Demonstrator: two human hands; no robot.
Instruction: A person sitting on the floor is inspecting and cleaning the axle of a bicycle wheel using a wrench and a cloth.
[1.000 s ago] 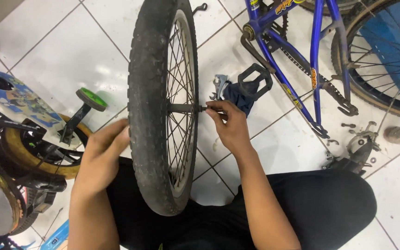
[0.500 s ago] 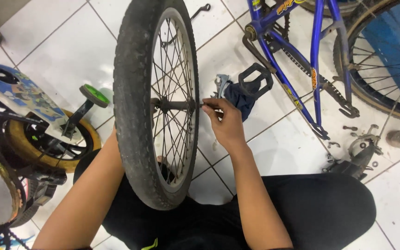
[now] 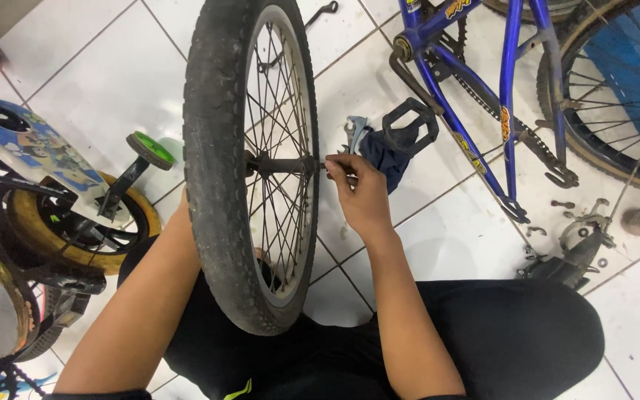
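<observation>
Your left hand hidden behind knobby black tyre [image 3: 216,170], grip unclear; only forearm shows. Bicycle wheel [image 3: 257,159] upright between your arms, thin metal spokes. Your right hand [image 3: 361,196] pinches axle end [image 3: 325,166] at hub. Glossy white tile floor [image 3: 446,230] beneath; blue bike frame [image 3: 512,96] right of it.

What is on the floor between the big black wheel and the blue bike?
In the head view, between the wheel and the blue bike frame lie a black pedal on a dark cloth, and a small metal part.
</observation>
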